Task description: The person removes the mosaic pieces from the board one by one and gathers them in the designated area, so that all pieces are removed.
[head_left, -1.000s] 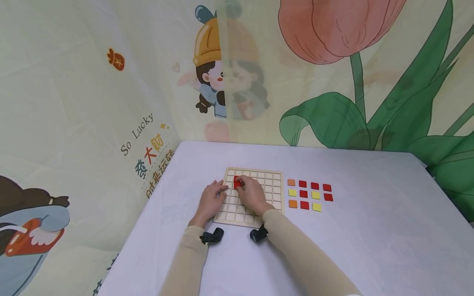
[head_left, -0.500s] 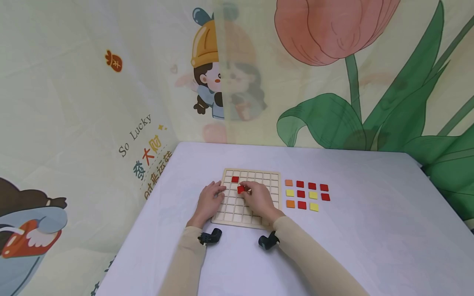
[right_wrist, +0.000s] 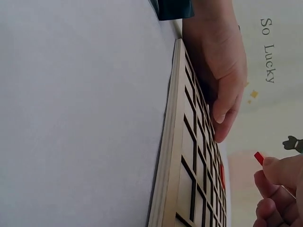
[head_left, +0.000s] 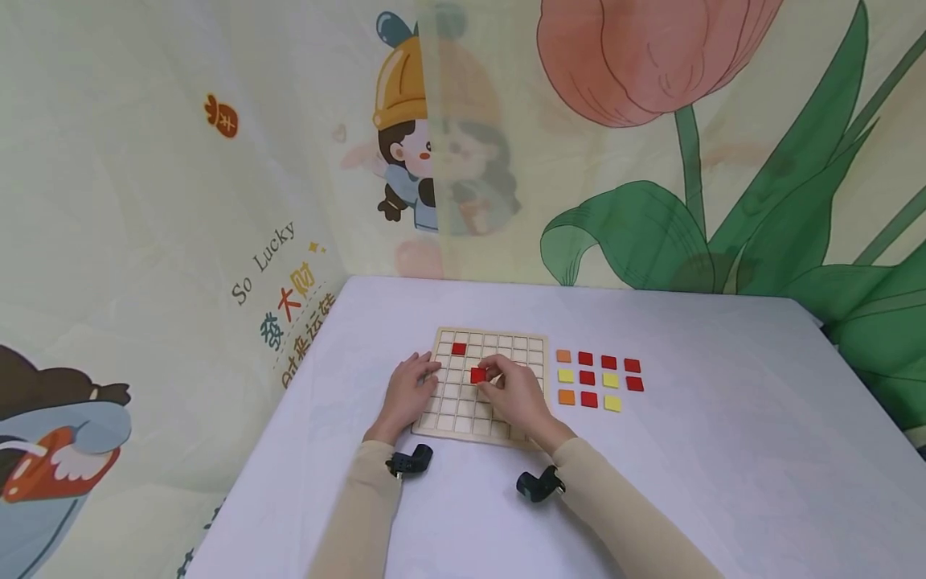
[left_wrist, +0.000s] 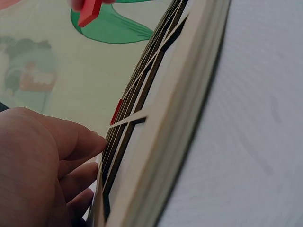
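One red tile (head_left: pixel 459 349) now lies seated in the grid board (head_left: pixel 536 351), near its far-left corner. The right hand (head_left: pixel 512 392) has since drawn back toward the board's middle, pinching a second red tile (head_left: pixel 477 375) above an open cell. The left hand (head_left: pixel 408 392) stays flat on the board's left edge, fingers relaxed, steadying it on the worktop (head_left: pixel 723 450).

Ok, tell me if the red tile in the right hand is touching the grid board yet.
Apart. In the left wrist view the red tile, pinched by the right hand, hangs above the wooden grid board with background showing between them; the right wrist view agrees.
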Tool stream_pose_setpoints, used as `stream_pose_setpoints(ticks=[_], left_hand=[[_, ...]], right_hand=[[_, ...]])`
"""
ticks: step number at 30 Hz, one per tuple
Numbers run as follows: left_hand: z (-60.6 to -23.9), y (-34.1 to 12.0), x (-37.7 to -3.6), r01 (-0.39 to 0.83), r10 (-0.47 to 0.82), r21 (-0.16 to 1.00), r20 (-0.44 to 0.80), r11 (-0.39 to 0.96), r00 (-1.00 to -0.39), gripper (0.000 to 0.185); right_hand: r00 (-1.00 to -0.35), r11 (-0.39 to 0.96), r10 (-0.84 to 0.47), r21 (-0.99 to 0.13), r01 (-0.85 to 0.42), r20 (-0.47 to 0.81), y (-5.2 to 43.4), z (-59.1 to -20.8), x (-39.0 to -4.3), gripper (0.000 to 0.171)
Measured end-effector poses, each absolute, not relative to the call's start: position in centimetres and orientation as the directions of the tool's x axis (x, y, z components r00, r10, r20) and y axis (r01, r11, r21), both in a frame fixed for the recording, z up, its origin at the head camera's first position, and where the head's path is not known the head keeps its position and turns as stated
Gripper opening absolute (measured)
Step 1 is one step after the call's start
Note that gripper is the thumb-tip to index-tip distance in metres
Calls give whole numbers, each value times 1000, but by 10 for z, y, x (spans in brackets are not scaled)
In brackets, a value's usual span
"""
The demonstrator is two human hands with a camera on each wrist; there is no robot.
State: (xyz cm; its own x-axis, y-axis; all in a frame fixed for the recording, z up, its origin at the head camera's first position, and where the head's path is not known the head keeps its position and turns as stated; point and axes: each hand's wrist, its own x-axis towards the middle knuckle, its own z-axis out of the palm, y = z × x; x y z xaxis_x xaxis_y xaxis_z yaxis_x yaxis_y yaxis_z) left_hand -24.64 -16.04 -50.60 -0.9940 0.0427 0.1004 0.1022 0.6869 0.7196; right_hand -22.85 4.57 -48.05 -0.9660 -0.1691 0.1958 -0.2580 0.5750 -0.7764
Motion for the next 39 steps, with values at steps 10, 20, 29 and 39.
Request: stream_pose_setpoints(ticks=[10, 20, 29, 39], left_hand=[[-506, -159, -247, 100, 42, 716, 98, 691, -994, 29], [-506, -159, -247, 96, 38, 715, 97, 692, -995, 29], [-507, -159, -247, 92, 36, 719, 93, 689, -995, 29], [-507, -159, -248, 96, 40, 717, 96, 691, -995, 29]], right_hand=[[-974, 550, -146, -804, -228, 176, 70, -482, -211, 31], [-979, 530, -32, -827, -188, 202, 99, -483, -202, 32], [-987, 550, -6, -824, -135, 158, 116, -487, -189, 32], [-987, 558, 68, -826, -80, 142, 134, -485, -179, 36]])
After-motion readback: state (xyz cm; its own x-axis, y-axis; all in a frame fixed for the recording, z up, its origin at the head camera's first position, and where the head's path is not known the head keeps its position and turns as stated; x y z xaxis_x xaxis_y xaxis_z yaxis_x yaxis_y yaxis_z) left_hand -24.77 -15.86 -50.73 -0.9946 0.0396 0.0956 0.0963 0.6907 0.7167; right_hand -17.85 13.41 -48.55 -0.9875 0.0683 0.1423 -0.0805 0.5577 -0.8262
